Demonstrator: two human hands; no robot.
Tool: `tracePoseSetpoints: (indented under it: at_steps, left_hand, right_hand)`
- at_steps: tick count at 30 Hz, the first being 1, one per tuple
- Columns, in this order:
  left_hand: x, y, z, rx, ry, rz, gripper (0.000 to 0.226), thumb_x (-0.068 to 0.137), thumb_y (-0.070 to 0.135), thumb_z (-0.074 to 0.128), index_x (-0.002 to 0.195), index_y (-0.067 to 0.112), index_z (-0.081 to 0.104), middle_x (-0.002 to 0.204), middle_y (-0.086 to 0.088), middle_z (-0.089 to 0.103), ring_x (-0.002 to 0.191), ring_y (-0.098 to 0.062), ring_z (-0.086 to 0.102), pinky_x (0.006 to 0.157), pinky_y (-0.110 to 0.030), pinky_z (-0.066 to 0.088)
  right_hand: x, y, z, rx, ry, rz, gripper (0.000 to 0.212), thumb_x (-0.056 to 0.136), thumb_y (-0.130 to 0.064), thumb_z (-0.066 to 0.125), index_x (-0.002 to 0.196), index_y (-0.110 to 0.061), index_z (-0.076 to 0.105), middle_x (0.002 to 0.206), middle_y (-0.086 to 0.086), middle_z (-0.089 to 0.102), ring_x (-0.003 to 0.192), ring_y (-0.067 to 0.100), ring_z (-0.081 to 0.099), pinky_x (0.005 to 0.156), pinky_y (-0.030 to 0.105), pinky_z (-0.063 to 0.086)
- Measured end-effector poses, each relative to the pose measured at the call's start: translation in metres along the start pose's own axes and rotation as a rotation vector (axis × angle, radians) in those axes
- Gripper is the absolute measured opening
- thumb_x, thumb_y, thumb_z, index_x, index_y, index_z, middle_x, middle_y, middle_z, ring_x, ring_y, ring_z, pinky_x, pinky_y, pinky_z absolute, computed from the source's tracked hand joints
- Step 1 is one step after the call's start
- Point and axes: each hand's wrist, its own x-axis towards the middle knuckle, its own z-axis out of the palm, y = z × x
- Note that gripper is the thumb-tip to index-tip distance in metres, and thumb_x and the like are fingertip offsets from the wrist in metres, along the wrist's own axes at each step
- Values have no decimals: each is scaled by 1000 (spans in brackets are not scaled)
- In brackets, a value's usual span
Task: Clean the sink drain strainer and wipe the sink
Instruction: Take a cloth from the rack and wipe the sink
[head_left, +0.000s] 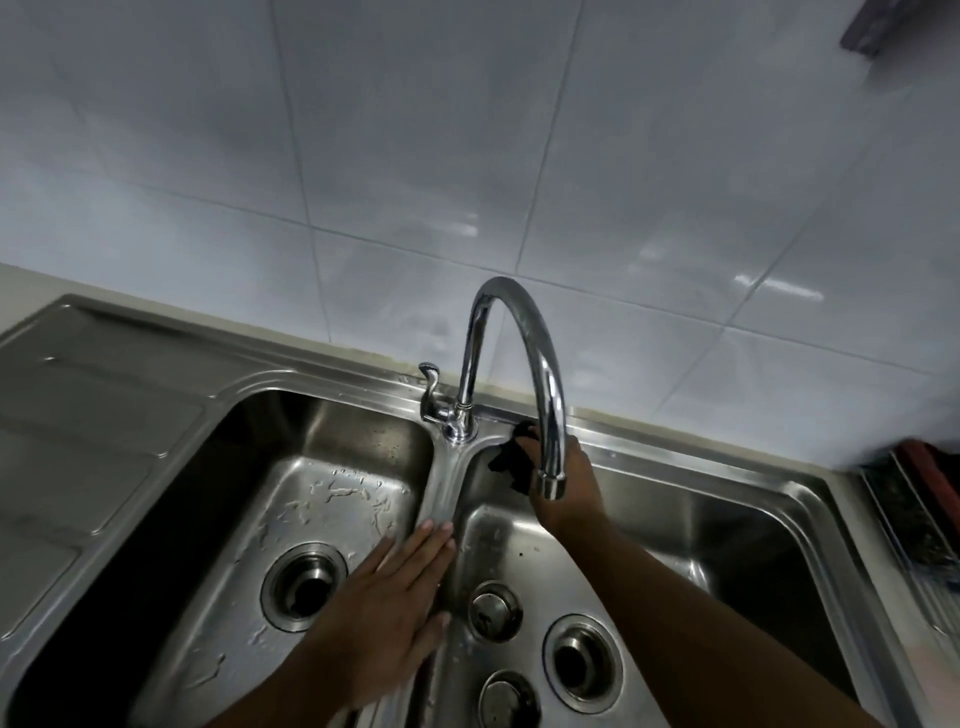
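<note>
A steel double sink (701, 470) fills the lower view. My right hand (569, 486) presses a dark cloth (511, 460) against the back wall of the right basin, behind the faucet spout (540, 374). My left hand (395, 613) lies flat, fingers together, on the divider (441, 499) between the basins. Two round strainers (494, 610) (509, 699) lie loose on the right basin's floor beside its open drain (582, 657). The left basin's drain (304, 587) is open too, with water drops around it.
The faucet handle (434, 397) stands at the back between the basins. A ribbed drainboard (78, 426) extends to the left. A wire rack with dark items (909, 509) sits at the right edge. White wall tiles (467, 156) rise behind.
</note>
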Motion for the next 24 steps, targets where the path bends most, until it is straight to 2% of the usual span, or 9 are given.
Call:
tracePoseSetpoints:
  at_steps: [2,4,8,14,17,19,22,24]
  left_hand:
    - [6,-2,2,1,-11,-22,67,100,55,37,155,19,30,163,4,23,151,-15,21,116,-35,14]
    - [11,-4,4,11,-18,-20,66,100,54,35,156,19,29,163,4,24,151,-16,22,117,-34,10]
    - [15,-4,0,37,-33,-20,65,100,53,23,150,16,43,158,1,36,145,-17,35,118,-33,8]
    - [18,-5,3,15,-67,-23,69,100,54,20,148,12,44,160,-2,35,147,-17,30,117,-34,15]
    - [22,-9,2,19,-93,-12,69,99,54,23,149,11,44,161,-1,33,149,-15,25,117,-34,13]
    - [28,-9,0,26,-105,-1,70,99,56,23,151,12,41,161,-1,32,150,-17,25,118,-35,14]
    - [45,-6,-4,50,-78,-4,70,100,56,18,153,15,35,161,-3,31,150,-17,26,120,-37,11]
    - [63,-4,-8,38,-66,-22,72,99,58,15,156,15,28,162,-2,25,151,-17,21,124,-35,6]
  right_hand:
    - [-1,10,-12,-138,-26,30,44,92,-28,66,135,-28,59,143,-5,52,126,25,46,105,37,41]
    - [-3,31,-20,-201,-37,84,52,87,-33,71,137,-31,55,145,-8,49,124,24,45,103,34,41]
    - [-24,75,-41,-244,-62,158,55,84,-39,75,136,-34,56,143,-8,50,115,23,51,99,34,44]
    - [-60,154,-79,-279,-65,369,59,82,-32,78,137,-26,55,140,-3,54,112,27,55,97,36,47]
    - [-74,181,-95,-293,-43,420,49,78,-23,77,125,-25,64,129,1,63,106,26,63,90,34,51]
    - [-79,192,-103,-328,-25,438,41,78,-13,68,117,-24,69,120,4,67,102,26,65,88,34,49]
    - [-75,193,-103,-380,-7,462,38,82,-11,62,116,-25,69,116,6,67,101,27,64,87,36,49]
    - [-68,187,-96,-373,27,451,35,84,-14,63,115,-28,70,112,5,66,95,28,65,76,34,48]
